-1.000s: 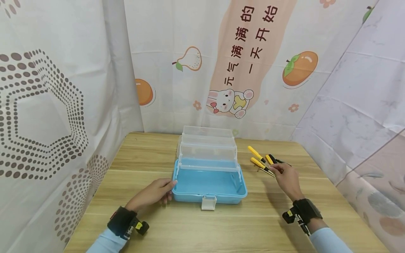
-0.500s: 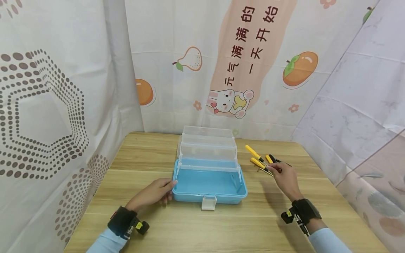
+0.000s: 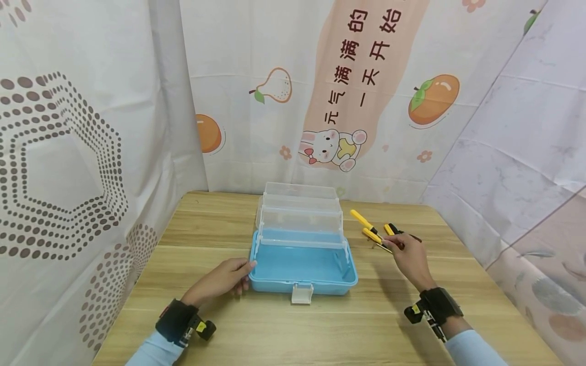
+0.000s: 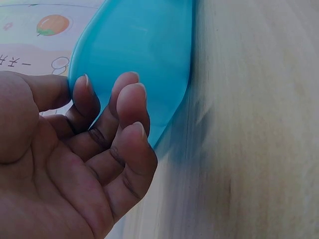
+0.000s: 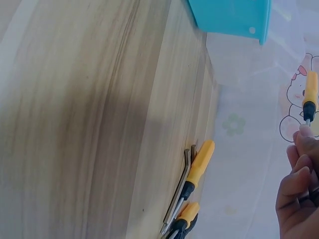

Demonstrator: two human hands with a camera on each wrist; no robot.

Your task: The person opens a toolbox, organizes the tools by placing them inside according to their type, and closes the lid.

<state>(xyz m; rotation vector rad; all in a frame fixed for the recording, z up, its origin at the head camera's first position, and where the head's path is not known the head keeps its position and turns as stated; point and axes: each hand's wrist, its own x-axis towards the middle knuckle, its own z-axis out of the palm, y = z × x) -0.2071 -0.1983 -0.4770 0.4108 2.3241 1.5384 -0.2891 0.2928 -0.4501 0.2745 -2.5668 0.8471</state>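
Observation:
A blue toolbox (image 3: 274,286) stands on the table with its clear trays (image 3: 302,219) folded up behind. My left hand (image 3: 222,278) pinches the box's left rim between thumb and index finger; the other fingers curl beside the wall (image 4: 129,45). Right of the box, my right hand (image 3: 410,259) pinches the metal shaft of a screwdriver (image 3: 360,217). Its yellow handle (image 5: 311,87) with a black collar points away from the hand, held above the table in the right wrist view. A second yellow-handled screwdriver (image 5: 201,162) lies on the table below, with hex keys (image 5: 185,172) beside it.
Another yellow and black tool (image 5: 189,213) lies by the second screwdriver, partly behind my right hand in the head view. A white latch (image 3: 302,294) hangs down at the box's front. Printed curtains (image 3: 238,127) stand close behind the table and along both sides.
My right hand has shifted slightly left, and the screwdriver in it has moved left, away from the other tools. The left hand and toolbox have stayed in place.

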